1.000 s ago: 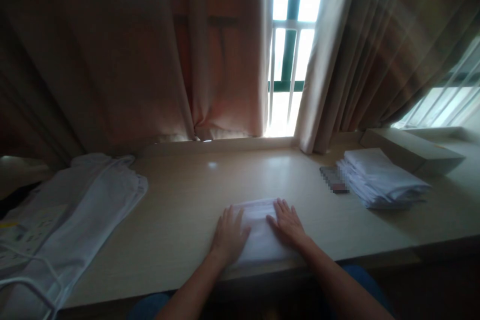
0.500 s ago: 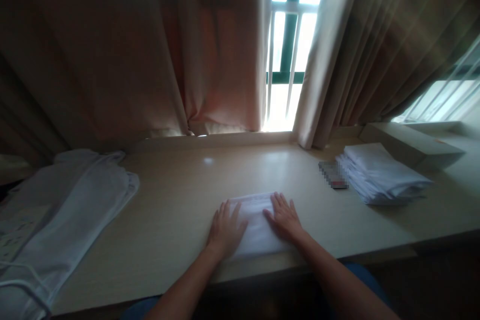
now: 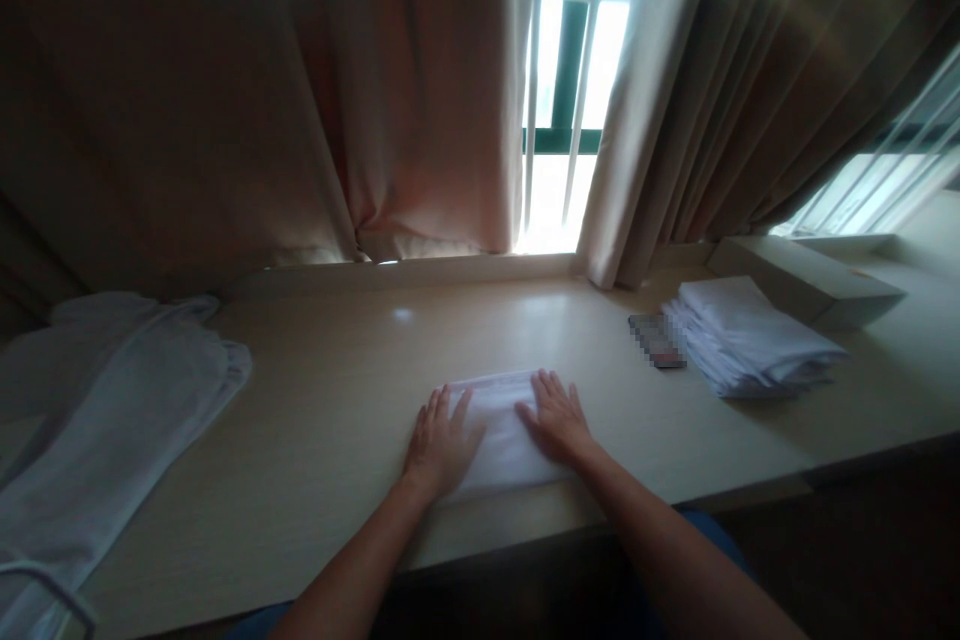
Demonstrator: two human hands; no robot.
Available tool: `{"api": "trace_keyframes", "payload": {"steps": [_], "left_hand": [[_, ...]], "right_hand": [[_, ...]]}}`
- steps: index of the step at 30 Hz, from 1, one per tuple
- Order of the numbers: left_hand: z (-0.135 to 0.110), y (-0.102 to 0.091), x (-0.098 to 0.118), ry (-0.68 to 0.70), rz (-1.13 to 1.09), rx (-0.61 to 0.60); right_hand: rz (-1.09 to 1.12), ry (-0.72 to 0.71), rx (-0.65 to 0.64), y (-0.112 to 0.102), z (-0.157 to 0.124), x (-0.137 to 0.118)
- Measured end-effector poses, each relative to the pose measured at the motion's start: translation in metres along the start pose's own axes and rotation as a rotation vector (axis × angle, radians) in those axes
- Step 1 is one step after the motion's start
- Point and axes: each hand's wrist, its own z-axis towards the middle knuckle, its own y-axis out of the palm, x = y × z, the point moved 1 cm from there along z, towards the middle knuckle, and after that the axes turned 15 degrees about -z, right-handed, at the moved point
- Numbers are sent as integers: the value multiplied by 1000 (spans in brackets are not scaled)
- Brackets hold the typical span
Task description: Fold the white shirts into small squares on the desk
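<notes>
A white cloth [image 3: 504,445], folded into a flat rectangle, lies on the pale wooden desk [image 3: 322,440] in front of me. My left hand [image 3: 442,440] rests flat on the cloth's left side, fingers spread and slightly blurred. On its right side lies my right hand [image 3: 555,417], palm down with the fingers apart. Both hands press on top of the fabric without gripping it. What kind of cloth it is, I cannot tell.
A stack of folded white cloths [image 3: 750,335] sits at the right, beside a small dark pixelated item [image 3: 658,340] and a long pale box [image 3: 817,280]. Loose white fabric [image 3: 135,400] covers the left end, with a white cable [image 3: 52,580] near it. Curtains [image 3: 435,120] hang behind.
The whole view has shifted a little, so the scene sits slightly further left and higher. Both hands stay flat on the folded cloth, nearly unchanged.
</notes>
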Motion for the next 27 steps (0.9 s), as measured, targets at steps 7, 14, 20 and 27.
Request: {"api": "trace_keyframes", "payload": {"steps": [7, 14, 20, 27], "left_hand": [[-3, 3, -16, -94, -292, 102], [-37, -9, -47, -343, -756, 395], [-86, -5, -56, -222, -502, 311], [-91, -3, -41, -218, -341, 331]], "right_hand": [[-15, -6, -19, -2, -3, -2], [-26, -32, -50, -12, -10, 0], [-121, -118, 338, -33, -43, -12], [-103, -558, 261, -4, -108, -35]]}}
